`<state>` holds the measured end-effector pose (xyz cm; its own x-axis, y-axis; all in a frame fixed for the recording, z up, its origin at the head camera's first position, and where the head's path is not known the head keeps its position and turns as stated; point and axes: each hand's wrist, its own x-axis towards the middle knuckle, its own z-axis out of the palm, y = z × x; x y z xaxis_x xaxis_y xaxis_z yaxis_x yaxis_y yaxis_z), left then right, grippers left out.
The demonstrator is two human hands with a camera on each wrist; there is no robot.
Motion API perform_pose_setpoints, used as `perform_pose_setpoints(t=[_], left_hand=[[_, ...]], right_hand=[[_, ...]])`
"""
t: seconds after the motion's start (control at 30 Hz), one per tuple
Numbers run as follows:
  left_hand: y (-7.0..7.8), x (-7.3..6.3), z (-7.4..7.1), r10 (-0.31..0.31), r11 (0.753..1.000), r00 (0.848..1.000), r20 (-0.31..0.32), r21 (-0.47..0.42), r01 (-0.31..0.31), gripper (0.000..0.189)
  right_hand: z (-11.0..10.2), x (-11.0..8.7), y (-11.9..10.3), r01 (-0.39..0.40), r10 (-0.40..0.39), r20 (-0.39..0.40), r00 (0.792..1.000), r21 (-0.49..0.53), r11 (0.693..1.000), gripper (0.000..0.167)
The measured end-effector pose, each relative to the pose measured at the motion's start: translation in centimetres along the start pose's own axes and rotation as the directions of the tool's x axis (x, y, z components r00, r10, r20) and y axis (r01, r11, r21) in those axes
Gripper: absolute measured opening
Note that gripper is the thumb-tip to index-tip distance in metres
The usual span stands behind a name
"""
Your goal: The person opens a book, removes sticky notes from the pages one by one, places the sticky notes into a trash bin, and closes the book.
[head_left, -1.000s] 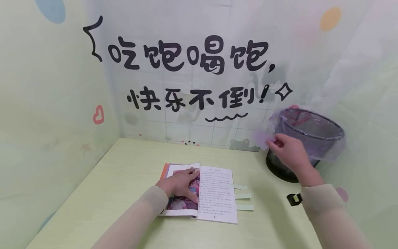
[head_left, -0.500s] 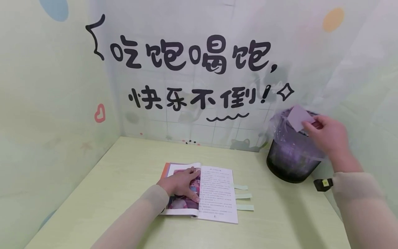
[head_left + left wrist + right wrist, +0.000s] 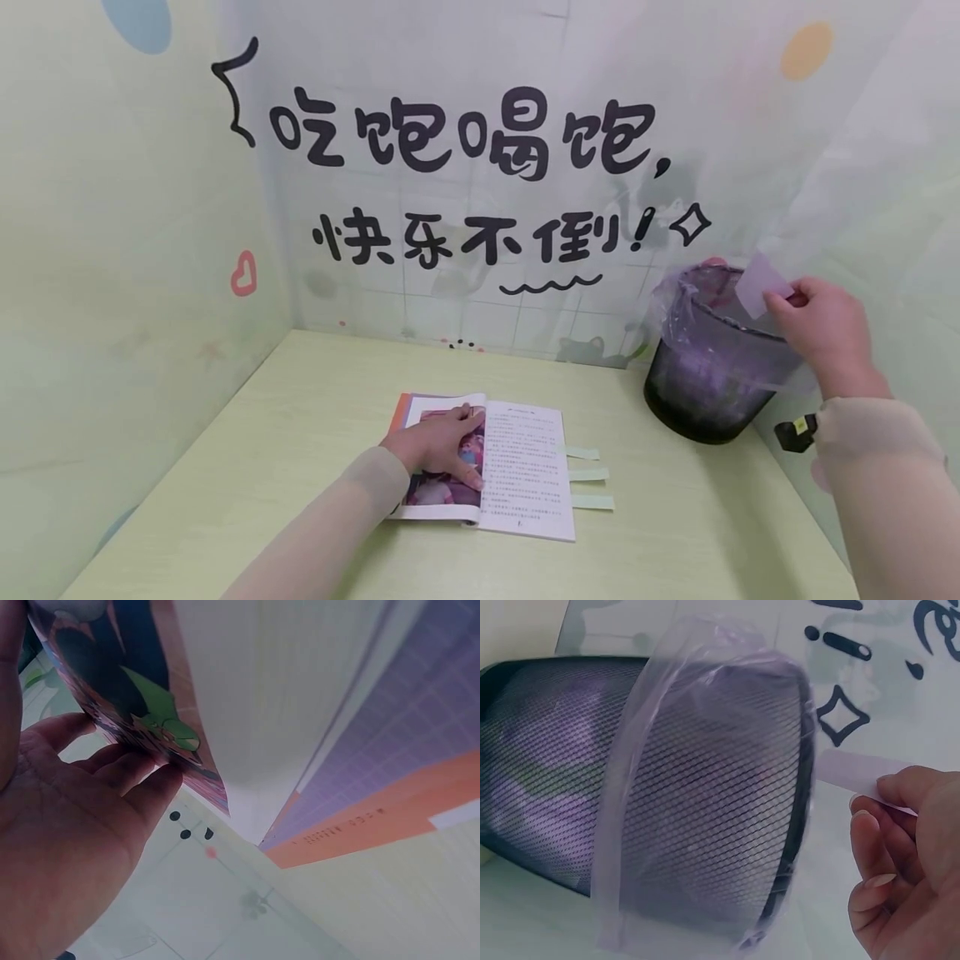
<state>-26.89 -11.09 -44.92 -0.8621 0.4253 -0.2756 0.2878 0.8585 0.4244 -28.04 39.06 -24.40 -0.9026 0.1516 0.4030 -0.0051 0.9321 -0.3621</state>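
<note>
An open book (image 3: 525, 467) lies on the table, a colour picture on its left page and printed text on its right. My left hand (image 3: 435, 446) presses that left page with spread, straight fingers; in the left wrist view the fingers (image 3: 120, 769) rest along the picture page. At the upper right, my right hand (image 3: 828, 337) pinches a light purple square slip of paper (image 3: 757, 287) between thumb and fingers. The slip hangs over the mouth of a black mesh wastebasket (image 3: 705, 408). In the right wrist view the slip (image 3: 855, 769) appears just beyond the basket's rim.
A translucent purple bag (image 3: 675, 308) lines the wastebasket and folds over its rim. Several pale green paper tabs (image 3: 592, 502) stick out from the book's right edge. Printed fabric walls (image 3: 480, 50) close in the pale table (image 3: 300, 400) at the back and sides.
My right hand has carried the purple slip rightward from the wastebasket's left side to over its mouth. The left hand has stayed on the book.
</note>
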Motion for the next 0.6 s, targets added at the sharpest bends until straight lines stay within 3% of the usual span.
perform_pose_setpoints(t=[0.33, 0.6], left_hand=[[0.2, -0.2, 0.0, -0.008, 1.000, 1.000, -0.002, -0.013, 0.008, 0.121], [0.2, -0.2, 0.0, -0.014, 1.000, 1.000, 0.002, -0.010, 0.014, 0.121]], right_hand=[[0.7, 0.1, 1.5, -0.030, 0.038, 0.110, 0.993, -0.070, 0.997, 0.051], [1.4, -0.1, 1.2, -0.040, 0.047, 0.110, 0.993, -0.065, 0.997, 0.054]])
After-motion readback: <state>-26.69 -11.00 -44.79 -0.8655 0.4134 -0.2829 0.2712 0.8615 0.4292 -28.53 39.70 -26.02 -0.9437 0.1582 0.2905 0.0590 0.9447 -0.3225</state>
